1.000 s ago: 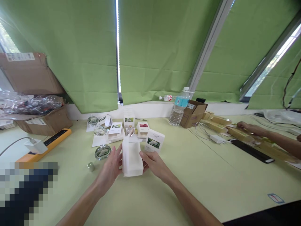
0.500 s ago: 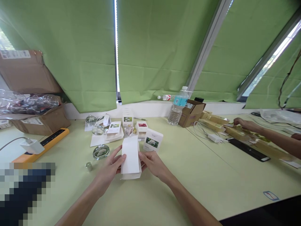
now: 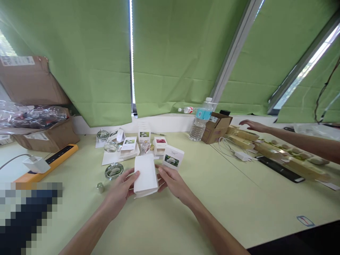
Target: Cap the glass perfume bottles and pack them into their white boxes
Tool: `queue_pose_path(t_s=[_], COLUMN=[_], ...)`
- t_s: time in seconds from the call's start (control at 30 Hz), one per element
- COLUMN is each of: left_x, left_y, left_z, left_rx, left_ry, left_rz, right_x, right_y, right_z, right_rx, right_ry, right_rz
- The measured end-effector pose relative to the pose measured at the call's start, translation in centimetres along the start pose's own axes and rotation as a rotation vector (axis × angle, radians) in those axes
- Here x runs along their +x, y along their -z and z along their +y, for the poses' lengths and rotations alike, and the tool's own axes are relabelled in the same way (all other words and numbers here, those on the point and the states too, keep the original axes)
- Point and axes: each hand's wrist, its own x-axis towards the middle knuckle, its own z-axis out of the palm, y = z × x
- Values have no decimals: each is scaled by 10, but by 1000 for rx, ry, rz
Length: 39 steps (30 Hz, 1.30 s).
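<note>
A small white paper box (image 3: pixel 145 173) is held up over the table, tilted, with a plain white side facing me. My left hand (image 3: pixel 121 187) grips its left edge, thumb on the front and fingers behind. At its right edge, my right hand (image 3: pixel 174 182) has the thumb and fingertips closed round the side. Just beyond the right hand stands a white box with a flower picture (image 3: pixel 172 158). Left of my left hand lie a round glass perfume bottle (image 3: pixel 114 171) and a small silvery cap (image 3: pixel 100 187). The inside of the held box is hidden.
More flower-print boxes (image 3: pixel 129 145) and glass bottles (image 3: pixel 111 146) stand behind. A water bottle (image 3: pixel 201 120) and a cardboard carton (image 3: pixel 216 127) are at the back. An orange power strip (image 3: pixel 61 157) lies left. At right, a co-worker's hand (image 3: pixel 252 124) reaches over yellow packages (image 3: pixel 268 149).
The held box has turned, showing a broader white face, and shifted slightly left and up. The co-worker's hand has moved left and farther back over the packages.
</note>
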Motion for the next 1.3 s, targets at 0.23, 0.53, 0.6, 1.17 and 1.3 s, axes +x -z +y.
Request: queue_pose_path(t_s=[0.23, 0.53, 0.6, 1.17, 1.3], left_x=[2, 0, -1, -7, -4], left_y=[-1, -1, -2, -4, -6], left_z=[2, 1, 2, 3, 3], left_rx=[-48, 2, -1, 30, 107], left_ry=[-14, -39, -43, -54, -93], left_rz=[57, 62, 56, -61, -8], right_x=[-14, -12, -11, -7, -9], right_y=[3, -7, -7, -6, -6], right_z=[-19, -16, -13, -1, -6], right_rx=[-155, -343, -372, -401, -474], right_ry=[143, 288, 306, 307, 306], right_rz=[-111, -72, -37, 22, -38])
